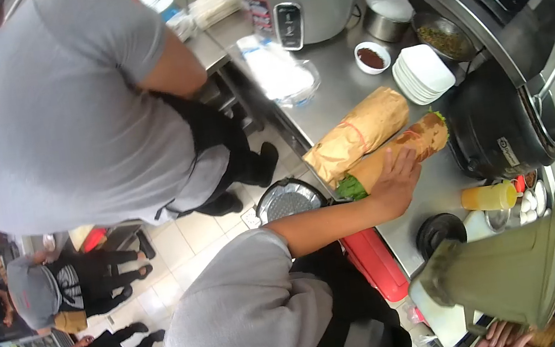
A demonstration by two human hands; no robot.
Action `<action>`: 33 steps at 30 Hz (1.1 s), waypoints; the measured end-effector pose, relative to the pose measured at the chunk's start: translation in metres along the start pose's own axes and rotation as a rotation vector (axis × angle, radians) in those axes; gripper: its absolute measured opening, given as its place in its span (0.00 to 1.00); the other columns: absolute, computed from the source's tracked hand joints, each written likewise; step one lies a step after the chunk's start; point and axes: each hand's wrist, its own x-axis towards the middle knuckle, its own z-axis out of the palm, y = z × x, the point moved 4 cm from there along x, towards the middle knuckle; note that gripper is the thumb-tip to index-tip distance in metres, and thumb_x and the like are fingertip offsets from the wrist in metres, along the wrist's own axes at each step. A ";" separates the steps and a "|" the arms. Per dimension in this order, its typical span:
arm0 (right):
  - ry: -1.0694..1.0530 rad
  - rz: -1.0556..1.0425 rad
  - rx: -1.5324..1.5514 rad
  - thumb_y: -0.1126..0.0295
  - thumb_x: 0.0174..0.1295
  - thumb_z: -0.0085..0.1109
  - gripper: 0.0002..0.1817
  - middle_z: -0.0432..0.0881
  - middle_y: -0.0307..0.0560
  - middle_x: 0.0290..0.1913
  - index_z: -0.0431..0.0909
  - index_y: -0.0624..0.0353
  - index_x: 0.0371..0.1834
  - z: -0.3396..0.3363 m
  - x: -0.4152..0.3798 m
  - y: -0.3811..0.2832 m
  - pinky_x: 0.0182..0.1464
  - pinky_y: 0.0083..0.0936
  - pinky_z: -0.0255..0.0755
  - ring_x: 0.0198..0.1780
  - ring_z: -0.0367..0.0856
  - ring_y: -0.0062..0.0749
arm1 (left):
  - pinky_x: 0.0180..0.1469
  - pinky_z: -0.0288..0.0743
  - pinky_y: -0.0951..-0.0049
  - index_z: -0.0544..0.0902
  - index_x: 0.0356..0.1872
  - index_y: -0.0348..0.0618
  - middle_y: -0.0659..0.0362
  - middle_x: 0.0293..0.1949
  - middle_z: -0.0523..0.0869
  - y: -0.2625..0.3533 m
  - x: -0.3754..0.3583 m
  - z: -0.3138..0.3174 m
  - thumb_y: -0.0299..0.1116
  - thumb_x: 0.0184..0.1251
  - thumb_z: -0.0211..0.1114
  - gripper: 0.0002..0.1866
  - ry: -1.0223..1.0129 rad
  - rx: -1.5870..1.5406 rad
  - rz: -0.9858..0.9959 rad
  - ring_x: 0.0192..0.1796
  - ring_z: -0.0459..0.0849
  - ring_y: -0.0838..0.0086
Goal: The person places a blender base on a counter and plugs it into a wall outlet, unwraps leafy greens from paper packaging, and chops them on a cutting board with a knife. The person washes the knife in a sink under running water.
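Note:
My left hand (399,181) lies over a brown-paper roll (371,169), its fingers curved across the top. Green leaves stick out at both ends of this roll, and a reddish band circles it. Right beside it lies a second roll (357,135), more fully wrapped in brown paper, also with a red band. At the bottom right edge, my right hand (503,339) is partly cut off by the frame, fingers bent, below a greenish translucent jar (511,272). What it holds is not clear.
Behind the rolls are stacked white dishes (423,75), a bowl of red powder (372,58), a rice cooker (300,3) and a plastic bag (277,70). A black pot (497,121) and yellow bottle (490,197) stand rightward. A co-worker (70,110) stands at upper left; others are beyond.

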 end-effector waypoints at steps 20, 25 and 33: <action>-0.043 -0.124 -0.206 0.65 0.69 0.57 0.19 0.60 0.33 0.14 0.66 0.54 0.19 0.037 0.083 0.179 0.22 0.18 0.55 0.17 0.55 0.16 | 0.62 0.63 0.58 0.76 0.56 0.41 0.51 0.60 0.73 -0.024 -0.066 -0.024 0.30 0.50 0.71 0.28 0.121 -0.085 -0.191 0.63 0.70 0.56; 0.066 -0.151 -0.281 0.65 0.66 0.61 0.14 0.67 0.36 0.17 0.73 0.62 0.26 0.012 0.086 0.180 0.23 0.17 0.57 0.18 0.59 0.16 | 0.59 0.66 0.58 0.77 0.55 0.42 0.52 0.58 0.74 -0.028 -0.060 -0.022 0.30 0.49 0.72 0.28 0.126 -0.066 -0.204 0.60 0.72 0.56; 0.301 -0.127 -0.477 0.64 0.64 0.64 0.12 0.70 0.33 0.17 0.76 0.55 0.25 -0.001 0.108 0.195 0.22 0.15 0.58 0.19 0.63 0.14 | 0.55 0.67 0.54 0.72 0.59 0.36 0.45 0.50 0.74 -0.001 0.001 -0.038 0.42 0.47 0.75 0.37 0.092 0.034 -0.186 0.55 0.73 0.51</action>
